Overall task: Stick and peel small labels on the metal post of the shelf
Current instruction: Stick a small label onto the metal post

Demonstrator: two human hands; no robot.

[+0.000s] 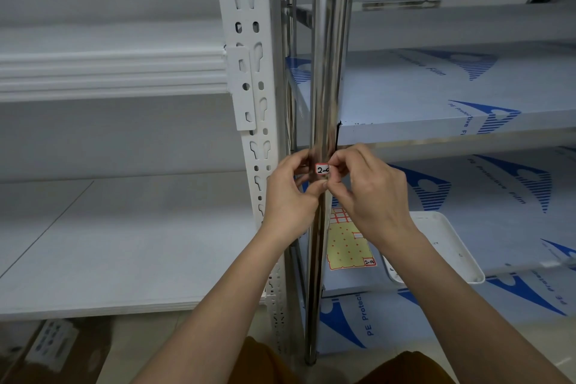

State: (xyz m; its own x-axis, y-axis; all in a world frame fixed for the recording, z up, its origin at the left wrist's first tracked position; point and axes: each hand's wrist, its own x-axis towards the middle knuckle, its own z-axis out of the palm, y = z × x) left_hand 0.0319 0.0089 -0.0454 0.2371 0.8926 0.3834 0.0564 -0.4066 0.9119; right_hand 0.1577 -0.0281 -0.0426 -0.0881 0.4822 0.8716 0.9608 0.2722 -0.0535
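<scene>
Both hands reached up to the upright metal post; left hand and right hand apparently pinched the label, its long axis horizontal.

Label text past "2-" hidden behind right-hand fingers; shiny post top cropped.

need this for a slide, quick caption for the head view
Both hands, left hand and right hand, pinch a small label on the metal post.
</scene>
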